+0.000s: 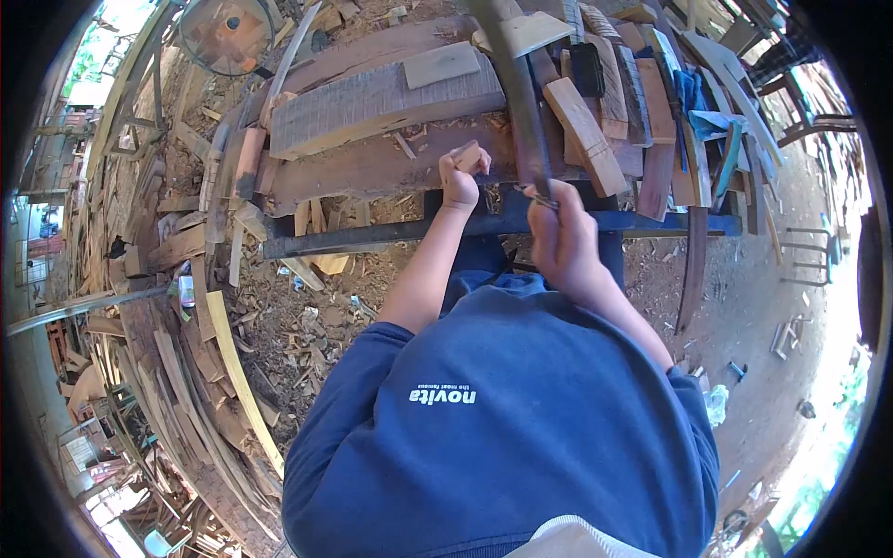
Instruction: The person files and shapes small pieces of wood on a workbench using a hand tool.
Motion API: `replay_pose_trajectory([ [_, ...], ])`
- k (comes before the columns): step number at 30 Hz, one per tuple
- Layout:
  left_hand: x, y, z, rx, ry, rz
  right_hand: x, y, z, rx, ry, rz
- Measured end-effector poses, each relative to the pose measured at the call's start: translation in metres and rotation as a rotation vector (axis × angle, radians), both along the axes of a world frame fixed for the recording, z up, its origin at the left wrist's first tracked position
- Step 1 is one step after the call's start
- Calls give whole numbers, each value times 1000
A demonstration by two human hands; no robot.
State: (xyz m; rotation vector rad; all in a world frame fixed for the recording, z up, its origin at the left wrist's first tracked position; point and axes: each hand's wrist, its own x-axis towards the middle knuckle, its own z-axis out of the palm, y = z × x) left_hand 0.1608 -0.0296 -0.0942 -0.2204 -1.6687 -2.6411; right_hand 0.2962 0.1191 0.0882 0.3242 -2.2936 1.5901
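My right hand (566,237) is closed around the near end of a long, flat, dark blade (523,102), which looks like a machete. The blade points up and away, slightly smeared by motion. Close to its left, my left hand (460,179) pinches a small piece of wood (469,154) over the near edge of the workbench (353,172). Most of that piece is hidden by the fingers. Between the blade and the left hand there is a small gap. A thick rough timber (372,107) lies on the bench just beyond, with a short board (441,67) on top.
Several wooden blocks and planks (584,135) crowd the bench's right side. A blue cloth (690,93) lies among them. Wood chips (321,321) litter the ground at left, beside long stacked strips (177,391). A round wire-guarded fan (226,35) stands at the far left.
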Motion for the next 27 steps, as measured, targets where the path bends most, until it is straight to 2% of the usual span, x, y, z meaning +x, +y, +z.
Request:
replay_pose_trajectory([
  [1,-1,-1,-7,2,-1,5,-8,-11,-8,56,-1,-45],
  [2,-2,-2,-14,7,21,-4,-13,-16,-15,258,-189,-13],
  [4,-3,-4,-18,14,43,-4,-14,-21,-25,413,-391,2],
  [6,-3,-6,-16,-74,43,-33,-14,-19,-23,450,-382,-11],
  [8,1,-4,-9,-38,80,-42,-11,-19,-21,485,-381,-26],
  [10,1,1,-5,-106,32,5,-11,-18,-22,475,-380,-26],
  [14,1,0,-5,-78,-3,-30,-8,-18,-28,413,-384,-10],
  [16,2,-1,-2,-143,92,-29,-6,-17,-29,288,-320,-21],
  [19,1,-2,-2,-106,117,-65,-1,-18,-38,183,-256,-45],
  [23,5,-2,4,-205,136,-51,7,-9,-47,118,-320,-46],
  [25,7,-3,13,-402,155,-75,9,-3,-49,87,-424,-86],
  [26,8,-2,18,-399,155,-75,10,0,-50,90,-424,-86],
  [27,11,1,31,-673,199,82,11,3,-51,51,-391,-126],
])
